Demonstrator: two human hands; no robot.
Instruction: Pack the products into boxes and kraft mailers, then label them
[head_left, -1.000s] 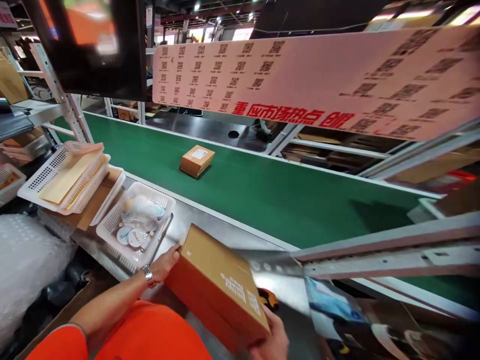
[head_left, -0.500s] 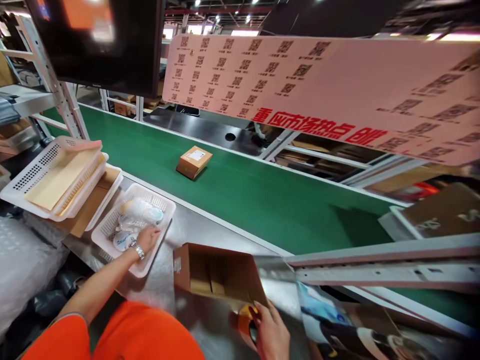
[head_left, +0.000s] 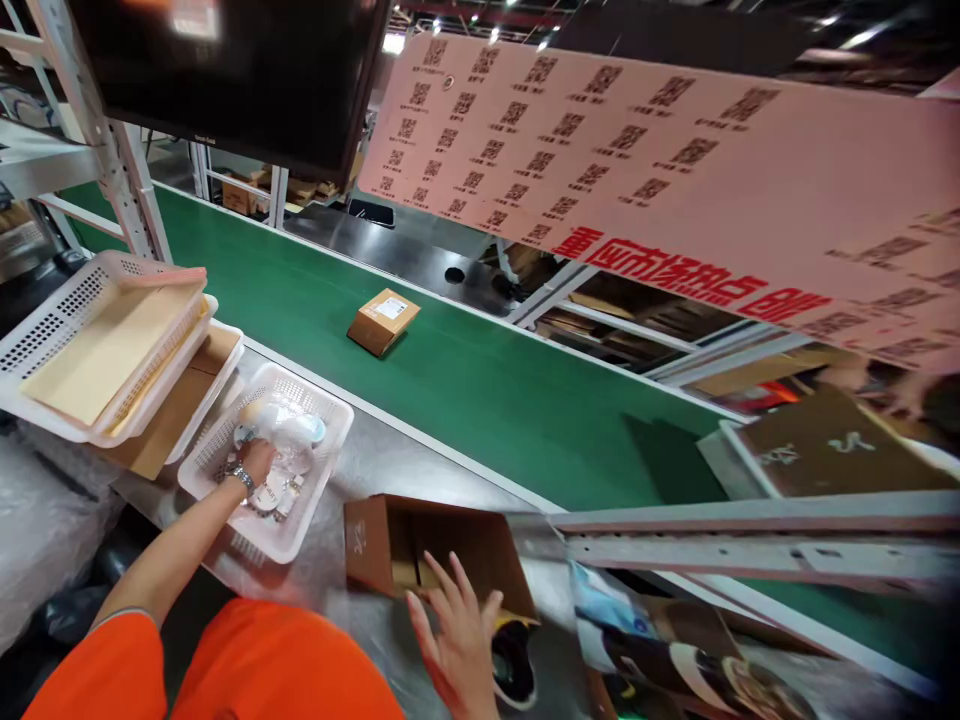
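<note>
Resting inside a shallow white perforated plastic basket (head_left: 289,548), left of the open brown cardboard box (head_left: 366,545), my left hand (head_left: 257,460) has its fingers among crinkled clear plastic packets (head_left: 294,440) and white printed round discs (head_left: 272,490); I cannot tell whether it grips anything. My right hand (head_left: 459,645) hangs by the near side of the open box, fingers spread wide, holding nothing. That single box, smooth-sided and rectangular, sits on the shiny metal bench (head_left: 397,465). Just beside its near right corner, I see one rounded yellow-and-black object (head_left: 516,665). Beyond the box runs one smooth green conveyor belt (head_left: 480,390), carrying one small brown cardboard parcel (head_left: 382,322) with one white label (head_left: 390,307).
</note>
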